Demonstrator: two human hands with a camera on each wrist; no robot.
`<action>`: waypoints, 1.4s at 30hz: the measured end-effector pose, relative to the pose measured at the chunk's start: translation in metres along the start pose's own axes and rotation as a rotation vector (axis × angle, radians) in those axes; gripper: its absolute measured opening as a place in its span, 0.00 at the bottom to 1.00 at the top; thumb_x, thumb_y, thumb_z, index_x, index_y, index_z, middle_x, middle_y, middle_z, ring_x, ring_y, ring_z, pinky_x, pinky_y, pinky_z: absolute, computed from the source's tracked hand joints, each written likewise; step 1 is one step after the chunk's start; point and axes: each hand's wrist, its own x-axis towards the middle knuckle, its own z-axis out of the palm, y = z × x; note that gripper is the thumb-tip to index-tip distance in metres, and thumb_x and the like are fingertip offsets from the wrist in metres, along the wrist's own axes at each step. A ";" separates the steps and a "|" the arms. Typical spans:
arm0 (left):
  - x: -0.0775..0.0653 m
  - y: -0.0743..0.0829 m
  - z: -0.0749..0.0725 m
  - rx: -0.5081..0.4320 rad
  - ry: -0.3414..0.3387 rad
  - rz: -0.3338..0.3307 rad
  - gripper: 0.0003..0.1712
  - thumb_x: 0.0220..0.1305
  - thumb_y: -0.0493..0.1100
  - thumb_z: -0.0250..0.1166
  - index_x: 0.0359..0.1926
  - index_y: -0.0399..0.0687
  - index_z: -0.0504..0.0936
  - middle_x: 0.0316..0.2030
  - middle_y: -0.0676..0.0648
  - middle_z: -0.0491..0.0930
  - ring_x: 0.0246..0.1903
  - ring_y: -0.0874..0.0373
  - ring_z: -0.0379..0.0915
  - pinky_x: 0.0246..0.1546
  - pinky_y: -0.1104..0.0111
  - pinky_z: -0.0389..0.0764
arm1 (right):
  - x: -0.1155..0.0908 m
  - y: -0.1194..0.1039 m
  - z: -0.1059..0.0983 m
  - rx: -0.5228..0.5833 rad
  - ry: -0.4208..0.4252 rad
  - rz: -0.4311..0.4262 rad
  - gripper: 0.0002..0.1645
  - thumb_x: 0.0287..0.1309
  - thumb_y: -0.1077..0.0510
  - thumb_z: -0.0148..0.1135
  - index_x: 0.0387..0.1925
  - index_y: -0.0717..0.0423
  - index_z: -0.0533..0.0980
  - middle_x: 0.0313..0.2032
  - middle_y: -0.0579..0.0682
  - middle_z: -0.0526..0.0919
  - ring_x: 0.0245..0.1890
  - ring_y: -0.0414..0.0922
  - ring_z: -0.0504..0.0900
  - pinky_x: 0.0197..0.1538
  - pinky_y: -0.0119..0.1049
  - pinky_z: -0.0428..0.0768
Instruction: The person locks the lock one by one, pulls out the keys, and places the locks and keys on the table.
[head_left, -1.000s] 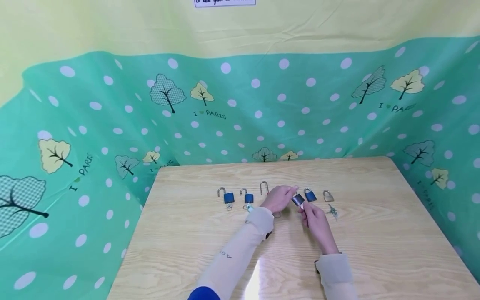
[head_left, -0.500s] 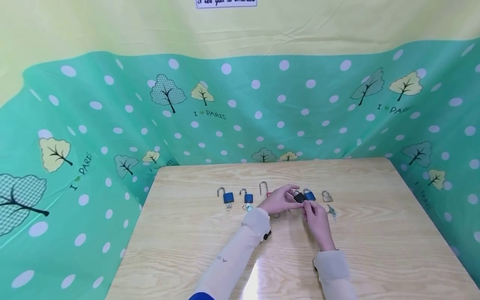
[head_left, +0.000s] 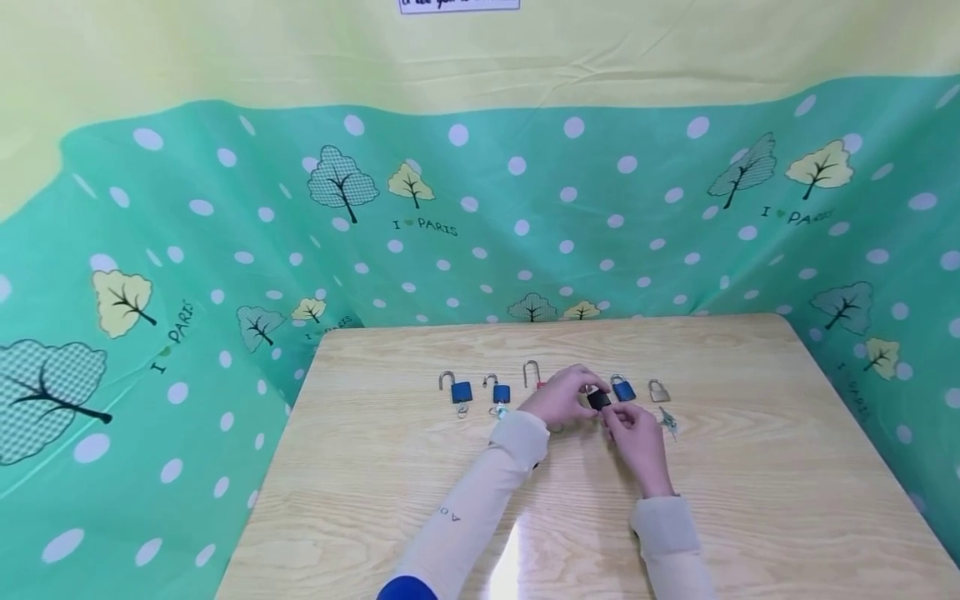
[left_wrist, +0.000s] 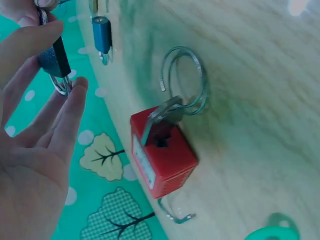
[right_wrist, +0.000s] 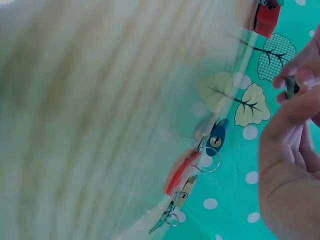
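A black padlock (head_left: pixel 598 400) is held up off the table between both hands. My left hand (head_left: pixel 558 398) grips it between thumb and fingers; in the left wrist view its metal shackle (left_wrist: pixel 61 86) touches a fingertip. At the padlock's lower end, my right hand (head_left: pixel 637 433) pinches what looks like a key (right_wrist: pixel 291 87), mostly hidden by the fingertips. Under the left hand lies a red padlock (left_wrist: pixel 165 155) with a key in it and a ring (left_wrist: pixel 202 75) attached, its long shackle (head_left: pixel 531 371) swung free.
Two blue padlocks (head_left: pixel 461 392) (head_left: pixel 501 393) with released shackles and keys lie to the left. Right of the hands are another blue padlock (head_left: pixel 623 388) and a brass-coloured padlock (head_left: pixel 658 391), with loose keys (head_left: pixel 668 422) nearby. Patterned cloth (head_left: pixel 480 225) backs the wooden table (head_left: pixel 360 467).
The black padlock has turned in the fingers and shows a darker face. My left fingers have come further around it, while the right hand has moved slightly up towards its lower end.
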 end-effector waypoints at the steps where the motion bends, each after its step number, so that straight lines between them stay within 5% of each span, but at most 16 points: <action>1: 0.001 0.000 0.001 0.010 0.002 -0.003 0.25 0.54 0.42 0.73 0.54 0.61 0.80 0.52 0.58 0.74 0.53 0.60 0.71 0.53 0.74 0.72 | 0.000 0.000 -0.001 0.017 -0.005 0.005 0.14 0.66 0.56 0.56 0.42 0.65 0.77 0.34 0.63 0.83 0.30 0.53 0.82 0.29 0.32 0.78; 10: 0.003 -0.011 0.014 -0.002 0.077 -0.002 0.27 0.48 0.45 0.76 0.52 0.63 0.82 0.50 0.61 0.78 0.46 0.66 0.74 0.49 0.73 0.74 | 0.000 0.004 -0.007 0.068 -0.043 -0.013 0.06 0.63 0.65 0.58 0.38 0.68 0.74 0.31 0.64 0.82 0.24 0.45 0.82 0.30 0.38 0.83; 17: 0.008 -0.024 0.010 0.049 0.156 -0.016 0.27 0.47 0.42 0.76 0.52 0.59 0.82 0.51 0.56 0.79 0.49 0.63 0.74 0.53 0.71 0.74 | -0.002 0.003 -0.011 0.094 -0.076 0.015 0.06 0.63 0.67 0.57 0.38 0.69 0.72 0.28 0.60 0.81 0.23 0.45 0.81 0.29 0.39 0.83; 25: 0.016 -0.021 0.012 0.260 0.119 -0.017 0.21 0.52 0.40 0.73 0.50 0.54 0.84 0.51 0.53 0.79 0.53 0.58 0.73 0.56 0.69 0.72 | 0.012 0.001 -0.007 -0.158 -0.139 -0.001 0.05 0.63 0.65 0.56 0.33 0.66 0.72 0.21 0.56 0.79 0.17 0.45 0.79 0.21 0.34 0.78; 33: 0.022 -0.022 0.020 0.316 0.122 -0.032 0.18 0.56 0.42 0.72 0.50 0.57 0.84 0.52 0.54 0.79 0.53 0.57 0.72 0.55 0.69 0.73 | 0.020 0.001 -0.003 -0.426 -0.131 -0.054 0.07 0.56 0.65 0.60 0.25 0.60 0.73 0.13 0.48 0.75 0.14 0.42 0.73 0.21 0.33 0.70; 42: 0.028 -0.028 0.021 0.289 0.073 -0.005 0.20 0.60 0.46 0.69 0.54 0.58 0.81 0.56 0.56 0.77 0.56 0.58 0.69 0.58 0.68 0.69 | 0.024 0.000 -0.001 -0.445 -0.173 -0.052 0.08 0.57 0.64 0.61 0.24 0.60 0.72 0.13 0.48 0.75 0.15 0.42 0.74 0.22 0.33 0.70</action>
